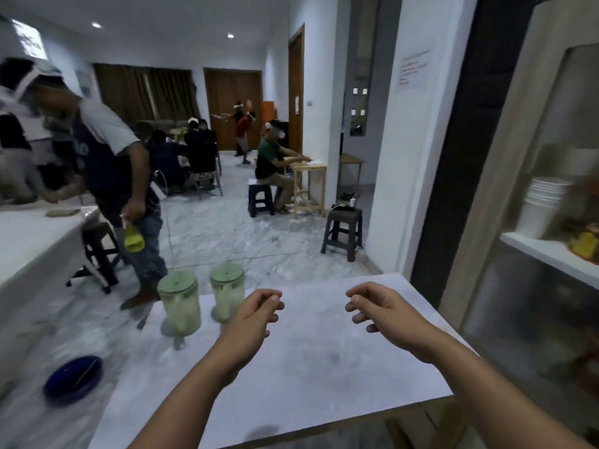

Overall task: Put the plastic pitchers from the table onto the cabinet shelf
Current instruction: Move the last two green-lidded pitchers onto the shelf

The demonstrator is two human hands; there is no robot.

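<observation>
Two clear plastic pitchers with pale green lids stand side by side at the far left corner of the white table (324,367): the left pitcher (180,303) and the right pitcher (227,290). My left hand (256,315) hovers just right of the right pitcher, fingers loosely curled, holding nothing. My right hand (379,306) hovers over the table's far middle, fingers also curled and empty. The cabinet shelf (551,254) is at the right, a white ledge behind an open wooden frame.
A stack of white bowls (541,205) and some yellow items (583,243) sit on the shelf. A blue dish (73,379) lies on the floor at left. A person (113,176) stands beyond the table's left. A dark stool (343,231) stands by the wall.
</observation>
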